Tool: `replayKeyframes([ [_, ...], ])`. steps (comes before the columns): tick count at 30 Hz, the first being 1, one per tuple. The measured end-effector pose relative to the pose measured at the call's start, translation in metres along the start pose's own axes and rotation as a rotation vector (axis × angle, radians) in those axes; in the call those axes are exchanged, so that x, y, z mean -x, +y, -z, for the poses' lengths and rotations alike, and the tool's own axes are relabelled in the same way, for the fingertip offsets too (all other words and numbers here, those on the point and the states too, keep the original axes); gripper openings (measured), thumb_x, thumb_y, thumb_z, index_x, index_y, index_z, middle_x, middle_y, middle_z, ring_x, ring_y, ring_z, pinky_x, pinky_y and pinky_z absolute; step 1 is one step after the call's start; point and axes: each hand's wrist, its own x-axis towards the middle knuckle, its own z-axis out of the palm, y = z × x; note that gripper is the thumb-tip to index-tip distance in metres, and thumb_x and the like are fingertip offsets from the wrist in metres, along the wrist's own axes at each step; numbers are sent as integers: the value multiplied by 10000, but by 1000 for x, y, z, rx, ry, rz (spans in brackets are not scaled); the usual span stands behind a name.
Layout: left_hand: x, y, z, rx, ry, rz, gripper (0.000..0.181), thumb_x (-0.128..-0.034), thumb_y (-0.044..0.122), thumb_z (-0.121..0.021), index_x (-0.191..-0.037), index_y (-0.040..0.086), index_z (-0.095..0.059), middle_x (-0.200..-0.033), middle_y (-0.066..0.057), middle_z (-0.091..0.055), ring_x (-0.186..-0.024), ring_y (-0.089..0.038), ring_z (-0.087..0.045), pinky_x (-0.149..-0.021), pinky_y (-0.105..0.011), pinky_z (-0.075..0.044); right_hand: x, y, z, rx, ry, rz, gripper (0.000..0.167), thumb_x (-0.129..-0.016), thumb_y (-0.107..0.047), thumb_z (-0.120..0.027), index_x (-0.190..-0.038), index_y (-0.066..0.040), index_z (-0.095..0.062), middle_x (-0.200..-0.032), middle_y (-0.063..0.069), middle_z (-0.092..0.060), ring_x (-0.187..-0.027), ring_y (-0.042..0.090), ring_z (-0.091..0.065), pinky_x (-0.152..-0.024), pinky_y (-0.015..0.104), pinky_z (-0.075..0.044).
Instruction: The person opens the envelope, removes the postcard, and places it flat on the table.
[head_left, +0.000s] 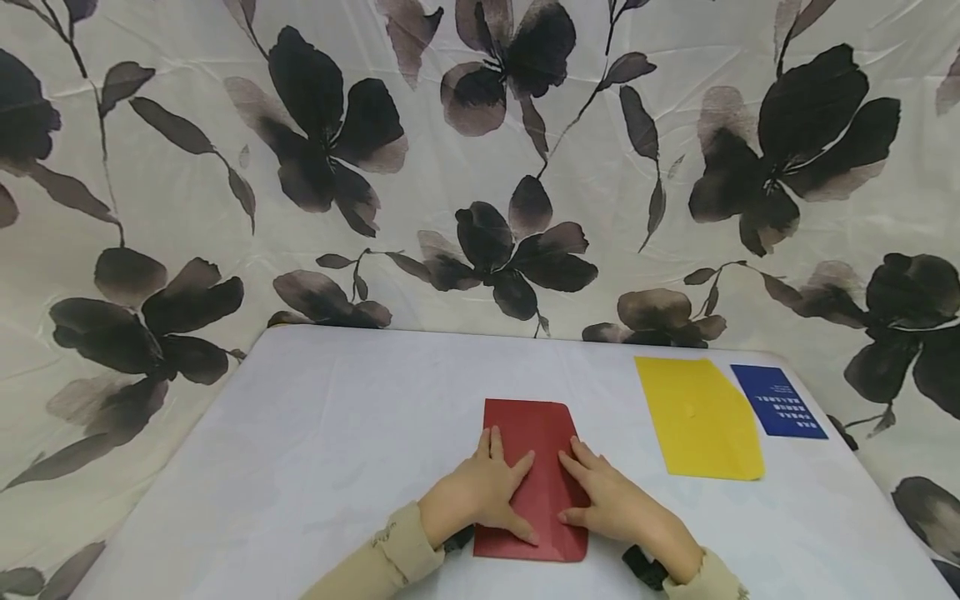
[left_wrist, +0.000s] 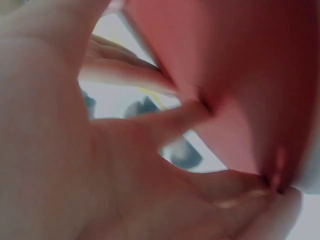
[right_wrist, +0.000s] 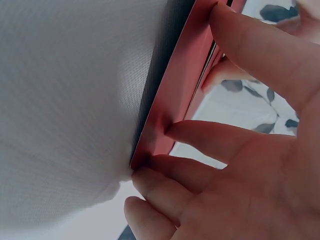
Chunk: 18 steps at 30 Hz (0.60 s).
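A red paper piece, shaped like an envelope (head_left: 538,467), lies flat on the white table in the head view. The left hand (head_left: 491,487) rests on its left side with fingers spread, and the right hand (head_left: 603,492) presses along its right edge. In the left wrist view, fingertips of the left hand (left_wrist: 150,150) touch the red paper (left_wrist: 240,60). Fingertips of the right hand (right_wrist: 230,145) press a narrow red strip (right_wrist: 172,95) at the paper's edge in the right wrist view.
To the right on the white table (head_left: 337,433) lie a yellow paper piece (head_left: 697,417) and a blue card (head_left: 778,402) with white print. Behind the table hangs a floral cloth (head_left: 420,183).
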Motion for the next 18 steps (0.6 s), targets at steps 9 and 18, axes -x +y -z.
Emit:
replayKeyframes([
  [9, -10, 28, -7, -196, 20, 112, 1090, -719, 877, -542, -1497, 124, -422, -1488, -340, -350, -1393, -530, -288, -1061, -488, -409, 0, 0, -1, 2, -3, -21, 776, -839, -247, -801, -1447, 71, -438, -1556, 296, -277, -1404, 500, -293, -1088, 637, -269],
  [18, -13, 31, -17, -212, 47, 132, 1054, -749, 855, -491, -1505, 126, -404, -1498, -357, -315, -1396, -550, -255, -1060, -533, -391, 0, 1, -1, -6, 1, -16, 781, -841, -252, -798, -1449, 74, -432, -1561, 294, -267, -1418, 487, -275, -1092, 639, -259],
])
